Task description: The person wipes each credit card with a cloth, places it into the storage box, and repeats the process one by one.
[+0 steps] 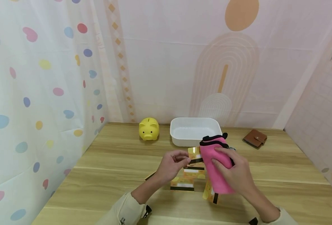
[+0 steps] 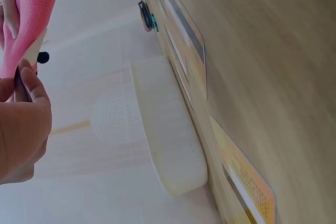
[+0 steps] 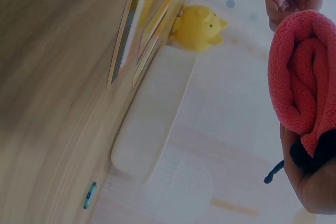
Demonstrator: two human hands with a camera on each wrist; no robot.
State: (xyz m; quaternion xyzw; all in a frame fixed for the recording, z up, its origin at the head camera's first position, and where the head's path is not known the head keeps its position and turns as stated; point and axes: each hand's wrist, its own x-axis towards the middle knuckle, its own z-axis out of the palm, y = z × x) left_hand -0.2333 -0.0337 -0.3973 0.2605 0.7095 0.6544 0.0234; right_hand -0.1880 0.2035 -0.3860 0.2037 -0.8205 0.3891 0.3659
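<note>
My left hand [image 1: 170,165] pinches a yellow-orange card [image 1: 194,153] with a dark stripe, held up above the table. Its right end meets a folded pink cloth [image 1: 215,165] with black edging, which my right hand [image 1: 236,172] grips with the thumb on the near side. In the right wrist view the cloth [image 3: 291,77] shows its fuzzy rolled layers and a black cord at one end. Below the hands lie several similar cards, among them a striped card [image 1: 182,184] and a tilted card [image 1: 211,193] partly covered by the cloth.
A white rectangular tub [image 1: 195,142] stands behind the hands, with a yellow piggy bank [image 1: 149,129] to its left. Far right on the wooden table [image 1: 289,175] lies a brown wallet [image 1: 255,138]. A small teal-and-dark item [image 3: 90,195] lies near the tub. Patterned curtains [image 1: 160,62] enclose the table.
</note>
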